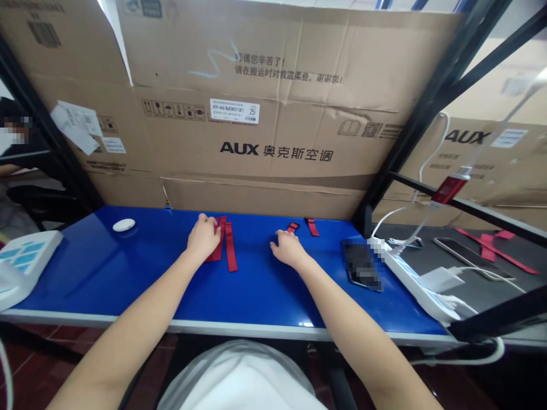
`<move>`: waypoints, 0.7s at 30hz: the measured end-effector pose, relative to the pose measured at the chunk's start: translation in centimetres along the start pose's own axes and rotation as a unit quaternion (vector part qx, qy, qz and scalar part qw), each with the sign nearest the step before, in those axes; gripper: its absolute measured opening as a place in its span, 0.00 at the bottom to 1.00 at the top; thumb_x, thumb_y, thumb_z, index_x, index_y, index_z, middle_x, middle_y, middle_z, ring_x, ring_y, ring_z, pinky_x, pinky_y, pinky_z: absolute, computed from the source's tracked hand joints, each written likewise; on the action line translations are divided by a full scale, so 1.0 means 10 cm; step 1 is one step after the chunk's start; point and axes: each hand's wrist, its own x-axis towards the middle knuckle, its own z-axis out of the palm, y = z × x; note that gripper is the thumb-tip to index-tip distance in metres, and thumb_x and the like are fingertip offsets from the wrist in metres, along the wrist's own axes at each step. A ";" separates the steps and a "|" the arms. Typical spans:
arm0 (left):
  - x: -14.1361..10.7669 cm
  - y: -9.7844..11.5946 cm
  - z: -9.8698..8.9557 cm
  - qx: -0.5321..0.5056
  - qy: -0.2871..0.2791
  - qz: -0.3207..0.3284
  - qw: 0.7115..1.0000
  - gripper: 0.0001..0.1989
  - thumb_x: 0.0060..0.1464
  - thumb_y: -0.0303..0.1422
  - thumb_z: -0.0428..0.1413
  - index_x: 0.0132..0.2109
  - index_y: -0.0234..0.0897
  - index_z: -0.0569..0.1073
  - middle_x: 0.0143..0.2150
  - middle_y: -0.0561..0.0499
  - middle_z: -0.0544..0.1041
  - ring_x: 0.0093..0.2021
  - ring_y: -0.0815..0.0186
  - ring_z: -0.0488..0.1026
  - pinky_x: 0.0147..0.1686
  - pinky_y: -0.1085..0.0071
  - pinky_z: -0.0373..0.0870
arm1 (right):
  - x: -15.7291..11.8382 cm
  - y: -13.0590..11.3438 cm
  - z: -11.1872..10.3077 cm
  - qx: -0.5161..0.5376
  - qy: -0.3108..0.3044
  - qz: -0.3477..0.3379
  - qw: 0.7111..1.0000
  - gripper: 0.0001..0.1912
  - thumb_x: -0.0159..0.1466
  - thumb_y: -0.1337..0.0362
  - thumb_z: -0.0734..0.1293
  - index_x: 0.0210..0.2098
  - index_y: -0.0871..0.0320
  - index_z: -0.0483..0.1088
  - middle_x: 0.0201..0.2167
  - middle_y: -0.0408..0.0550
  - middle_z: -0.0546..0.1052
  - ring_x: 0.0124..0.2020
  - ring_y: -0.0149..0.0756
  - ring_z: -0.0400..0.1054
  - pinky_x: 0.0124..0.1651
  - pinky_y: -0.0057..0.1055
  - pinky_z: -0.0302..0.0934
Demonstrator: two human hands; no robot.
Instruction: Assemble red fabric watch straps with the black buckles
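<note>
My left hand (pixel 204 236) rests over red webbing straps (pixel 222 236) on the blue table, its fingers curled and closed on the strap edge. A separate flat length of red strap (pixel 231 247) lies just right of it. My right hand (pixel 288 249) is over the table with thumb and index finger apart, nothing visible between them. Close beyond its fingers is a short red strap with a black buckle (pixel 293 228). Another short red strap with a black buckle (pixel 313 226) lies farther right.
A dark phone (pixel 362 265) and a white power strip (pixel 414 279) with cables lie at the right. A white oval object (pixel 123 225) and a white device (pixel 32 265) are at the left. Cardboard (pixel 273 182) walls the back of the blue table (pixel 252 302); black metal posts (pixel 376 171) flank it.
</note>
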 end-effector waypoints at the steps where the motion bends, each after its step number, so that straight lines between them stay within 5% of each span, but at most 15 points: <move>1: -0.03 0.08 0.02 -0.019 0.012 0.047 0.999 0.13 0.61 0.36 0.49 0.45 0.34 0.73 0.47 0.40 0.69 0.47 0.54 0.72 0.49 0.60 0.69 | -0.03 -0.06 0.01 0.028 0.006 -0.038 0.999 0.20 0.64 0.62 0.61 0.52 0.66 0.67 0.49 0.64 0.73 0.52 0.51 0.66 0.54 0.41 0.57; 4: -0.16 0.29 0.14 -0.051 -0.001 0.157 0.986 0.13 0.60 0.33 0.50 0.48 0.34 0.73 0.47 0.41 0.71 0.51 0.54 0.69 0.54 0.61 0.66 | -0.07 -0.14 0.01 0.081 0.034 -0.111 0.990 0.19 0.63 0.69 0.60 0.54 0.63 0.67 0.51 0.60 0.72 0.52 0.46 0.65 0.55 0.37 0.57; 7: -0.24 0.38 0.27 -0.038 -0.028 0.203 0.978 0.15 0.59 0.29 0.49 0.51 0.32 0.73 0.47 0.40 0.72 0.50 0.52 0.69 0.55 0.57 0.64 | -0.03 -0.05 -0.06 0.047 0.063 -0.057 0.995 0.25 0.56 0.77 0.61 0.53 0.59 0.69 0.51 0.59 0.70 0.51 0.50 0.64 0.52 0.42 0.56; 10: -0.21 0.32 0.36 -0.051 -0.055 0.209 0.975 0.17 0.58 0.24 0.47 0.51 0.31 0.74 0.46 0.38 0.72 0.48 0.53 0.69 0.53 0.56 0.64 | 0.04 0.15 -0.13 0.026 0.071 -0.019 0.997 0.29 0.53 0.78 0.62 0.53 0.58 0.70 0.50 0.59 0.68 0.49 0.52 0.62 0.49 0.43 0.58; 15: -0.05 0.21 0.36 -0.042 -0.083 0.174 0.980 0.21 0.53 0.18 0.47 0.51 0.33 0.73 0.47 0.39 0.71 0.48 0.55 0.70 0.52 0.60 0.66 | 0.14 0.40 -0.09 0.073 0.052 -0.075 0.993 0.21 0.59 0.74 0.63 0.52 0.59 0.72 0.51 0.55 0.67 0.50 0.45 0.61 0.54 0.38 0.58; 21: -0.11 0.37 0.31 -0.079 -0.040 0.216 0.972 0.14 0.62 0.34 0.49 0.51 0.34 0.73 0.47 0.41 0.72 0.51 0.54 0.69 0.54 0.59 0.64 | 0.17 0.29 0.00 0.148 0.026 -0.115 0.982 0.10 0.58 0.71 0.69 0.40 0.60 0.75 0.39 0.48 0.70 0.35 0.32 0.64 0.45 0.31 0.60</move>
